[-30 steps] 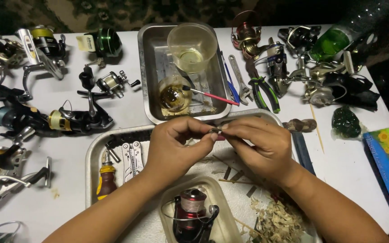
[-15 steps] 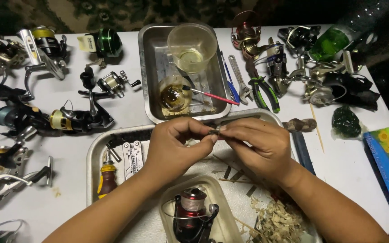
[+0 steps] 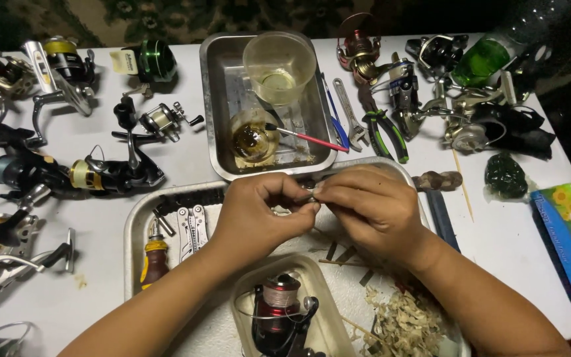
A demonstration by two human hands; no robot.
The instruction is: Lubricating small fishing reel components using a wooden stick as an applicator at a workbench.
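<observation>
Both hands meet over a large metal tray (image 3: 141,218). My left hand (image 3: 259,215) and my right hand (image 3: 371,208) pinch a small metal reel part (image 3: 311,194) between their fingertips; most of it is hidden by the fingers. Just below my wrists a red-spooled spinning reel (image 3: 279,307) lies in a small pale tray (image 3: 318,284). A folding multi-tool (image 3: 191,228) and a brown-handled screwdriver (image 3: 154,254) rest in the large tray left of my left hand.
A second steel tray (image 3: 214,86) behind holds a clear plastic cup (image 3: 279,66), a small oily jar (image 3: 251,137) and a pink-handled brush (image 3: 308,139). Several fishing reels (image 3: 74,173) crowd the left side and back right. Pliers (image 3: 384,129), a wrench (image 3: 348,112), wood shavings (image 3: 401,324).
Almost nothing moved; both hands stay together on the small part, fingers shifting only slightly.
</observation>
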